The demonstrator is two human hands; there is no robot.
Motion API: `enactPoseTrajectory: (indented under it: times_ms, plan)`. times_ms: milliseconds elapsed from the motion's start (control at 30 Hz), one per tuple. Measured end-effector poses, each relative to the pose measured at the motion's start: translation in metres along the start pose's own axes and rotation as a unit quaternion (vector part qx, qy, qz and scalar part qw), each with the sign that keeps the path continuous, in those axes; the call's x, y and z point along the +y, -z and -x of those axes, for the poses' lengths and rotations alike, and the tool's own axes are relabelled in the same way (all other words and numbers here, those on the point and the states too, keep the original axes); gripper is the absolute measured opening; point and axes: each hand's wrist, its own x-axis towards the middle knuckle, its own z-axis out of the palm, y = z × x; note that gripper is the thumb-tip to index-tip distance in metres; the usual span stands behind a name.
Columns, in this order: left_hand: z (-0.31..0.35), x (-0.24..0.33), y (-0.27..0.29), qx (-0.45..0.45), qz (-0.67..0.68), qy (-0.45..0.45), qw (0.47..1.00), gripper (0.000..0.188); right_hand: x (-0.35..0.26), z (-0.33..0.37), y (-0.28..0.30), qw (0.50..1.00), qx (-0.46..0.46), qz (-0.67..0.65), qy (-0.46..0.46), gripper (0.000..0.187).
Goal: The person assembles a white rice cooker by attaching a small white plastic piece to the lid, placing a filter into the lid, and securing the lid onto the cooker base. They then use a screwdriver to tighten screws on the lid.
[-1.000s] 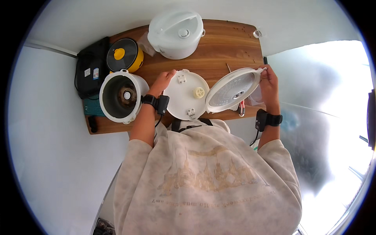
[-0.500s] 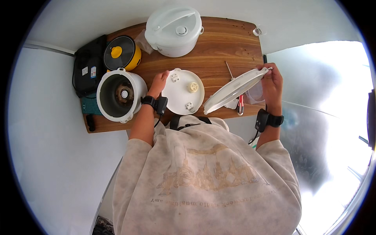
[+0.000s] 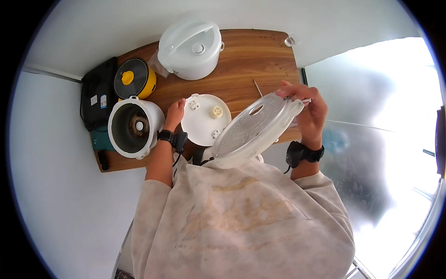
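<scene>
My right hand (image 3: 312, 109) grips the edge of a round rice cooker lid (image 3: 246, 128) and holds it tilted above the table's front edge. A grey, speckled inner face with an oval hole shows inside its white rim. My left hand (image 3: 175, 113) pinches the left rim of a shallow white round cover (image 3: 200, 125) lying on the table. Two small white fittings and a cream round wheel-like part (image 3: 216, 112) sit on this cover. Left of my left hand stands an open rice cooker body (image 3: 155, 114), brown-stained inside around a central white knob.
A closed white rice cooker (image 3: 190, 56) stands at the back of the wooden table (image 3: 251, 51). A yellow pot (image 3: 151, 83) with a dark lid and a black case (image 3: 95, 95) are at the left. A thin screwdriver (image 3: 257, 87) lies behind the raised lid.
The lid in my right hand has tilted, turning its speckled inner face into view and covering the red-handled tool. The whole view has shifted. My left hand stays at the cover's rim.
</scene>
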Motion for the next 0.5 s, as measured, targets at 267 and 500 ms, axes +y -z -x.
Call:
enactPoseTrajectory:
  times_ms: [267, 500]
  plan:
    - [0.021, 0.057, 0.024, 0.053, -0.009, -0.131, 0.99, 0.037, 0.002, 0.005, 0.003, 0.997, -0.015, -0.067, 0.028, 0.011]
    - [0.094, 0.2, 0.058, -0.352, 0.318, 0.009, 0.881, 0.045, 0.01, 0.015, -0.001, 0.977, 0.038, -0.205, 0.052, 0.006]
